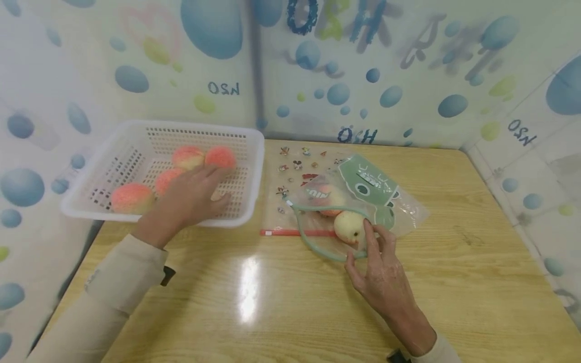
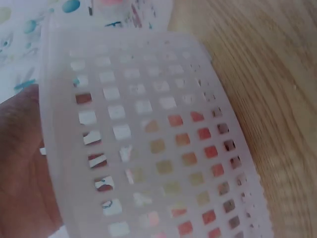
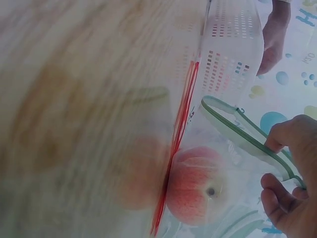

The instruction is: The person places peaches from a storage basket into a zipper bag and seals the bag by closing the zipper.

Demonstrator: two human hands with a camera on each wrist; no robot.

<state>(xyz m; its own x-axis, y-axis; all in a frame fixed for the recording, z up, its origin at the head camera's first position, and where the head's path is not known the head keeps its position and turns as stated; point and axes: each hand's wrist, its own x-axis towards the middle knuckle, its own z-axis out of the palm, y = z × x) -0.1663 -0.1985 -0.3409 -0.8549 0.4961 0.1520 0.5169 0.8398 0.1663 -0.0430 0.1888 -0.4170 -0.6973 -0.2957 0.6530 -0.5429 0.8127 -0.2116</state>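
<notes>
Head view: my right hand [image 1: 381, 277] pinches the green-rimmed bag [image 1: 366, 184]; my left hand [image 1: 192, 194], in the white basket [image 1: 255, 176] by peaches [image 1: 221, 157], I cannot tell its grip.

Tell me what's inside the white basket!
At least four reddish peaches show inside the white basket. The left hand covers part of the basket, so whatever might lie beneath that hand can't be seen.

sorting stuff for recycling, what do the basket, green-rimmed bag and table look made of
Basket: probably white moulded plastic, satin, given its even grid of holes.
Green-rimmed bag: apparently clear, glossy plastic film, since fruit shows through.
Table: wood or wood-look laminate, glossy; grain and a bright reflection show.
</notes>
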